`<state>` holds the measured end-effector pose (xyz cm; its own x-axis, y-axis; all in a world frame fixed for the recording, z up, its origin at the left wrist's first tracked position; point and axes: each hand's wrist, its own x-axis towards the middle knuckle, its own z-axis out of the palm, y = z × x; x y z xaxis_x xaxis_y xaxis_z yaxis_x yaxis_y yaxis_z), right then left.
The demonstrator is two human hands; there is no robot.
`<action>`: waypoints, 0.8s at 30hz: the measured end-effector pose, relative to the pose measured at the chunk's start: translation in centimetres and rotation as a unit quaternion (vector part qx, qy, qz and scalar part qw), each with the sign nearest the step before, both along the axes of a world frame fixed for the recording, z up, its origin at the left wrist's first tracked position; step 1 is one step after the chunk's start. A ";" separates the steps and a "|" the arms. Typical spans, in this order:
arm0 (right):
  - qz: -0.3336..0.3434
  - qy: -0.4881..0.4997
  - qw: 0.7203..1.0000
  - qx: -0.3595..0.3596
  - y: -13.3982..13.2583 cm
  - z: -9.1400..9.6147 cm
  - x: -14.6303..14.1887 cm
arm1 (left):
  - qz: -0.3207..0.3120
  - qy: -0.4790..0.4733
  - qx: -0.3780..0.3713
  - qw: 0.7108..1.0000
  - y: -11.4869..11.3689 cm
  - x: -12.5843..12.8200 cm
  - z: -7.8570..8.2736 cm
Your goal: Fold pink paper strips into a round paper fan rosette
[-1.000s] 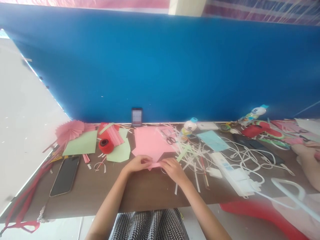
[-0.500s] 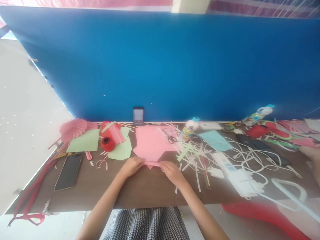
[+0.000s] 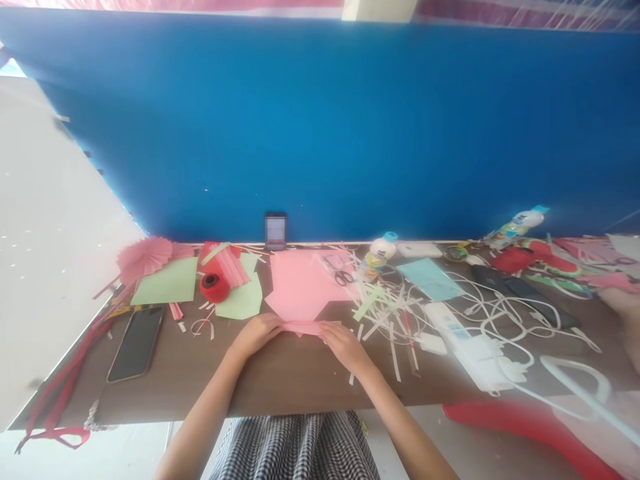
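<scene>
- Your left hand (image 3: 260,331) and right hand (image 3: 343,343) lie on the tabletop (image 3: 280,380) near the middle of its near edge. The fingers of each are curled down and pinched onto the narrow folded hem of the pink paper (image 3: 300,287), one hand at either end of the fold.
- The pink paper lies flat from your fingertips toward the far edge. It looks light, thin and limp, so it should crease readily, slide on the smooth surface and tear if tugged. The folded hem is the stiffest part, so hold it there, close to the ends.
- Toward the left edge lie a dark phone (image 3: 136,343), a red tape roll (image 3: 214,287) and green paper (image 3: 167,282), all clear of your hands.
- Just right of your right hand is a tangle of white paper strips (image 3: 385,310), the likeliest thing to catch under the sheet. Beyond it lie a power strip (image 3: 463,340) and its cables.
- Scissors (image 3: 340,273) rest on the sheet's far right corner and pin it.
- A glue bottle (image 3: 381,253) stands near the far edge, and a small phone (image 3: 275,231) leans against the blue board (image 3: 350,133).
</scene>
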<state>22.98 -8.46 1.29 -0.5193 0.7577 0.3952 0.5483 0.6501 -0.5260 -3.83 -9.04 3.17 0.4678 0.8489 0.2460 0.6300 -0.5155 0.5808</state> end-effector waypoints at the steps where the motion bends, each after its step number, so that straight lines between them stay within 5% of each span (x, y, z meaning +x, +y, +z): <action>1: 0.001 -0.015 1.000 0.006 0.1 0.0 0.0 | -0.001 0.007 0.006 1.000 0.0 0.0 0.0; 8: -0.011 -0.059 0.998 0.032 0.3 0.1 -0.2 | 0.009 0.043 0.037 0.998 -0.2 0.0 0.1; 14: -0.029 -0.065 0.995 0.068 0.1 0.7 -0.3 | 0.056 -0.058 -0.011 0.997 -0.3 -0.4 -0.5; 20: -0.128 0.008 0.992 -0.010 0.7 2.2 -0.8 | 0.128 -0.379 -0.160 0.903 0.3 0.2 -0.6; 24: -0.142 0.058 0.980 -0.127 1.9 2.9 -0.8 | 0.122 -0.422 -0.227 0.869 0.5 0.2 -0.5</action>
